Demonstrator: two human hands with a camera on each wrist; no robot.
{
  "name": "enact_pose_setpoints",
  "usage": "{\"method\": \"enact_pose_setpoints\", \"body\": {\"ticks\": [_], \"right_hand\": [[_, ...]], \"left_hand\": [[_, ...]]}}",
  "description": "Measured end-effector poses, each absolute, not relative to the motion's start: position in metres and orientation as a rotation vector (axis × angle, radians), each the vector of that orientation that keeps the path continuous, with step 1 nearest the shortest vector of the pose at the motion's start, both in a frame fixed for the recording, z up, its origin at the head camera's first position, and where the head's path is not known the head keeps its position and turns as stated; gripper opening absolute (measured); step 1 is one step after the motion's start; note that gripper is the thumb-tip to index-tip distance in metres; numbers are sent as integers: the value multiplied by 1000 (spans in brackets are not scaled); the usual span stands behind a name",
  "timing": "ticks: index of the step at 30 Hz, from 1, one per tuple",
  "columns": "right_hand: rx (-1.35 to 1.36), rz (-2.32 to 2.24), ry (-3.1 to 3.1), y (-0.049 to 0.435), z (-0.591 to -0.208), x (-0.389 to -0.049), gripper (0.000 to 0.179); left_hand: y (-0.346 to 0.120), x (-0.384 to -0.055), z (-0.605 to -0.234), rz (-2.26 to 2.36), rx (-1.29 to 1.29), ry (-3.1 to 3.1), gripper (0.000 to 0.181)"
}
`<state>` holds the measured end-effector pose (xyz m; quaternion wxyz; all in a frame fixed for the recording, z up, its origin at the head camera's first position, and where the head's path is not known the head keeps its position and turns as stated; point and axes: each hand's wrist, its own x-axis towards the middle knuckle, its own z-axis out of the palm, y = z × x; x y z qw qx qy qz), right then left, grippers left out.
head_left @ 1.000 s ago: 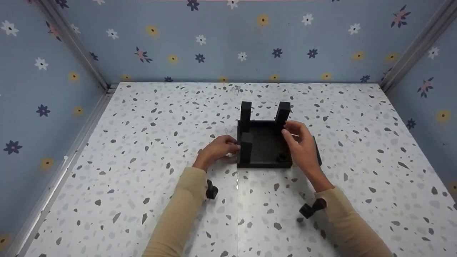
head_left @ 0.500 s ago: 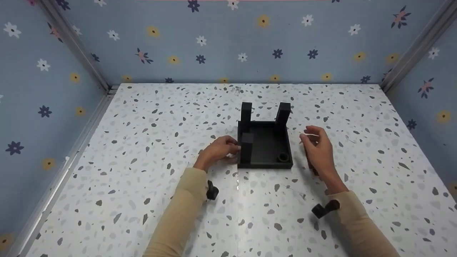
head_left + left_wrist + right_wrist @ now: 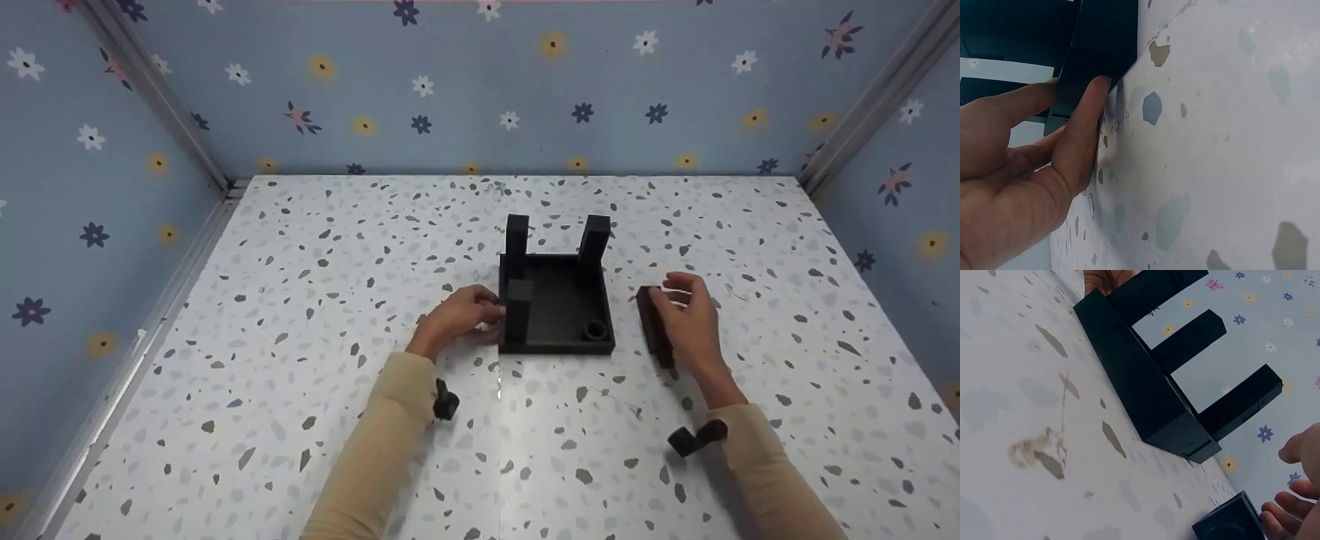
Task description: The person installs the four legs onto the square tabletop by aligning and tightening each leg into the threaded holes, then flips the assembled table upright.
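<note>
A black square frame looks like a small upside-down table, with three posts standing up from its corners. Its front right corner bears a round ring socket with no post. My left hand is at the frame's left side; the left wrist view shows its fingers pinching the edge by the near left post. To the right, a loose dark block lies on the table. My right hand is beside and partly over it, thumb apart from the fingers in the right wrist view; firm contact is unclear.
The speckled white table runs to a flower-patterned blue wall at the back, with similar panels at both sides. A small black device sticks out from the right wrist, another from the left.
My right hand has moved right, from the frame's right side to the loose block, and the ring socket shows more clearly. The left hand and the frame stay put.
</note>
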<state>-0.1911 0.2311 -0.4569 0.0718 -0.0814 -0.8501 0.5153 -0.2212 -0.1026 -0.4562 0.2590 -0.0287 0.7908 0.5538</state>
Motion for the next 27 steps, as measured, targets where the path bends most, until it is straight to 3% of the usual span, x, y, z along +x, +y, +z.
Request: {"method": "enact_pose_setpoints", "body": {"ticks": [16,27], "right_hand": [[-313,1495,-2752,237,-466,-194,66],[-308,1391,-2779,233,-464,-195,56]], "left_hand": [[-102,-219,-456,1539,-60,2132,27],[-102,-220,-456,1494,-64,2172,27]]}}
